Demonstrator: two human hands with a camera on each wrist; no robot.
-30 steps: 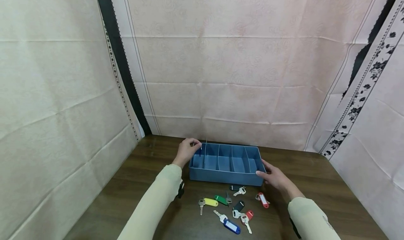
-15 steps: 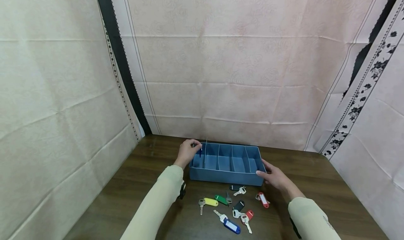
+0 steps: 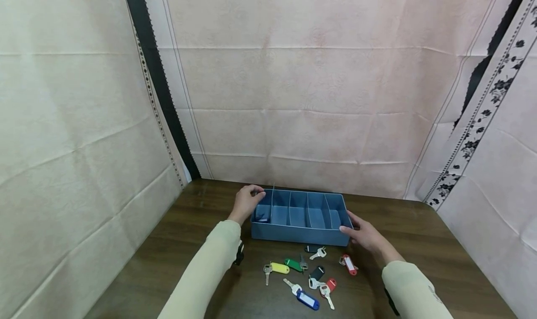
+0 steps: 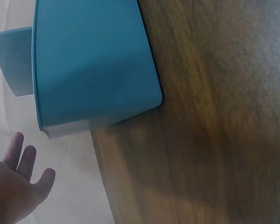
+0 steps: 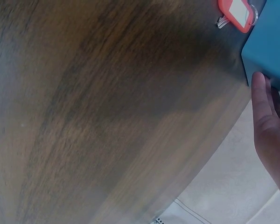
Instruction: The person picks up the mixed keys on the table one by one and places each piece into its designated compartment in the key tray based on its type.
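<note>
Blue and open-topped, the box [image 3: 299, 235] sits on the brown table [image 3: 184, 235] in front of you, with four dividers [image 4: 15, 63] splitting it into five compartments side by side. Your left hand [image 3: 245, 204] is over the box's left end, its fingers spread apart and bare in the left wrist view. Below it, a navy tag [image 3: 262, 219] lies in the leftmost compartment, near the front wall; whether a key hangs on it is too small to tell. The divider beside that compartment stands up above the rim.

Your right hand [image 3: 366, 238] rests against the box's right end, thumb at the front corner, fingers fairly straight and touching the end wall. Your two hands are well apart, with the box between them.

On your side of the box, tagged keys [image 3: 325, 290] lie scattered on the table. At the left a yellow tag [image 3: 280, 268] lies near a green tag [image 3: 293, 265]. One black tag [image 3: 312, 249] is just beside the box's front; another lies nearer you, close to a red tag [image 3: 332, 285]. Nearest you is a blue tag [image 3: 308, 300], while a second red tag lies near your right hand. Cream cloth [image 3: 314, 100] hangs behind the table.
</note>
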